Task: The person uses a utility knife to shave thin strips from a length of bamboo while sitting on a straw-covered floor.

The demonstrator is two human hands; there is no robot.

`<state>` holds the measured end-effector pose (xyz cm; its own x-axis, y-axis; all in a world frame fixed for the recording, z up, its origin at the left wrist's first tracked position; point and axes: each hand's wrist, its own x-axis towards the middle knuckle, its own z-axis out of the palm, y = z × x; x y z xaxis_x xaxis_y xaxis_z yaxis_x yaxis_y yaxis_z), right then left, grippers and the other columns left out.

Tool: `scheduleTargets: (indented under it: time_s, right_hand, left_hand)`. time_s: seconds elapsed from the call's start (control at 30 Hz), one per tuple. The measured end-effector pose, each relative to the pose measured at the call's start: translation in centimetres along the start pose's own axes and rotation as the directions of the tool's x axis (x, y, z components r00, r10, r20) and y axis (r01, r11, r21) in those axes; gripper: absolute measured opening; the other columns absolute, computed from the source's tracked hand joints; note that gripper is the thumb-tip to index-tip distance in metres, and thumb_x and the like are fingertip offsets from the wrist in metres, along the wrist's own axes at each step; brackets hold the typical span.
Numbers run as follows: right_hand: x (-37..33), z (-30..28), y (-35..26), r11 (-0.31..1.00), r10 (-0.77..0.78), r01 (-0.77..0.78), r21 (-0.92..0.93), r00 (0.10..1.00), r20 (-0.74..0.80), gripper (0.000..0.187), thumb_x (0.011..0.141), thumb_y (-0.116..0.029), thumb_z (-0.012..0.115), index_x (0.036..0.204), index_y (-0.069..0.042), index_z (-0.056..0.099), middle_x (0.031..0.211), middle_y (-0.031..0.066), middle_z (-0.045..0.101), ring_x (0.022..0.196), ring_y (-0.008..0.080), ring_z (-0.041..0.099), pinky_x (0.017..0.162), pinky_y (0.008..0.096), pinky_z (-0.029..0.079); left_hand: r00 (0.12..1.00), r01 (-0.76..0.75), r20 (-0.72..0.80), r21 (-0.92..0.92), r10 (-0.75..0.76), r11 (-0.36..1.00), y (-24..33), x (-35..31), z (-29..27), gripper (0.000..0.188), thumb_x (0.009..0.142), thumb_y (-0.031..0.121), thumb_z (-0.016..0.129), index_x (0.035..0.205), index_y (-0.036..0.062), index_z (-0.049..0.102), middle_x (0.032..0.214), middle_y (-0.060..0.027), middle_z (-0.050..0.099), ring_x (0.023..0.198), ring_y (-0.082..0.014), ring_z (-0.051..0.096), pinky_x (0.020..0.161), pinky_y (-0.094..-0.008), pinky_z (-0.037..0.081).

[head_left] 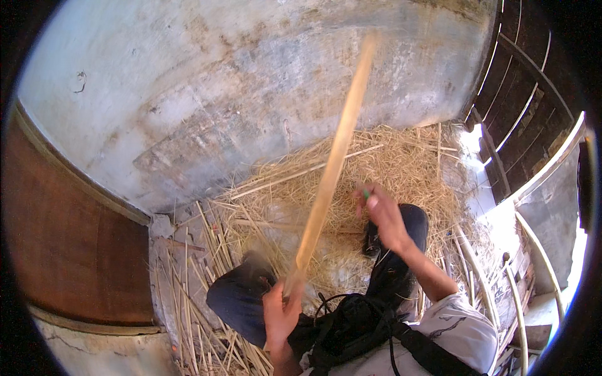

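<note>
Person's L hand (282, 313) grips the lower end of a long pale strip (334, 163), slanting up in front of the stained wall (219, 81) facing us, far end blurred. R hand (387, 219), near R knee (415, 220), is curled round a sm. green item (366, 195), too blurry to ID. Straw-like shavings (407, 156) & loose sticks (188, 301) lie abt. on the floor here.

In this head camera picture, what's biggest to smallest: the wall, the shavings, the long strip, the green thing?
1. Stained wall
2. Pale shavings
3. Long wooden strip, in the left hand; nearness may enlarge it
4. Green object, partly hidden by the right hand
</note>
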<state>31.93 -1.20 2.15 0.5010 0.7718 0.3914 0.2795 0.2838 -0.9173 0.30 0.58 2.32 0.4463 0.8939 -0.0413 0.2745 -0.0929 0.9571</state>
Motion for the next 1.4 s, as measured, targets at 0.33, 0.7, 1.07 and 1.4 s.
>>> scheduleTargets:
  time_s: [0.33, 0.7, 1.07, 1.4]
  right_hand:
    - [-4.3, 2.8, -2.2, 0.867, -0.26, 0.386, -0.316, 0.891, 0.373, 0.033, 0.094, -0.032, 0.082, 0.112, -0.005, 0.075, 0.09, 0.0135, 0.072, 0.073, 0.0356, 0.071, 0.064, 0.0425, 0.056]
    - [-4.5, 2.3, -3.5, 0.722, -0.281, 0.422, -0.549, 0.903, 0.325, 0.032, 0.09, -0.036, 0.084, 0.113, -0.014, 0.079, 0.084, 0.0065, 0.074, 0.066, 0.0303, 0.072, 0.059, 0.0421, 0.056]
    - [2.1, -0.9, -1.4, 0.719, -0.308, 0.244, -0.651, 0.951, 0.017, 0.032, 0.102, -0.036, 0.073, 0.122, -0.012, 0.078, 0.096, 0.0174, 0.079, 0.075, 0.0398, 0.075, 0.064, 0.0472, 0.058]
    - [1.9, -2.8, -0.7, 0.916, -0.067, 0.053, -0.397, 0.998, -0.02, 0.033, 0.109, -0.033, 0.064, 0.124, -0.005, 0.07, 0.096, 0.0219, 0.073, 0.091, 0.0402, 0.075, 0.082, 0.0439, 0.056]
  left_hand:
    - [0.995, 0.098, -0.018, -0.16, -0.102, 0.982, 4.4, 0.2, 2.2, 0.017, 0.11, 0.016, 0.066, 0.108, -0.001, 0.065, 0.068, -0.0019, 0.057, 0.052, -0.008, 0.053, 0.048, -0.0286, 0.042]
    - [0.988, -0.106, -0.101, 0.102, 0.116, 0.989, 4.6, -0.3, 3.0, 0.027, 0.108, 0.023, 0.069, 0.108, -0.0041, 0.066, 0.069, -0.0167, 0.062, 0.059, -0.0208, 0.061, 0.058, -0.0392, 0.048]
    - [0.996, -0.037, -0.07, 0.151, 0.048, 0.988, 3.4, -3.0, 2.6, 0.027, 0.108, 0.022, 0.07, 0.113, -0.0047, 0.068, 0.068, -0.0105, 0.06, 0.057, -0.0109, 0.052, 0.052, -0.0326, 0.042]
    - [0.929, 0.368, 0.075, -0.284, -0.362, 0.885, 3.3, -4.8, 1.6, 0.021, 0.111, 0.021, 0.065, 0.103, 0.0023, 0.067, 0.065, 0.0032, 0.052, 0.049, -0.0057, 0.049, 0.045, -0.0255, 0.039]
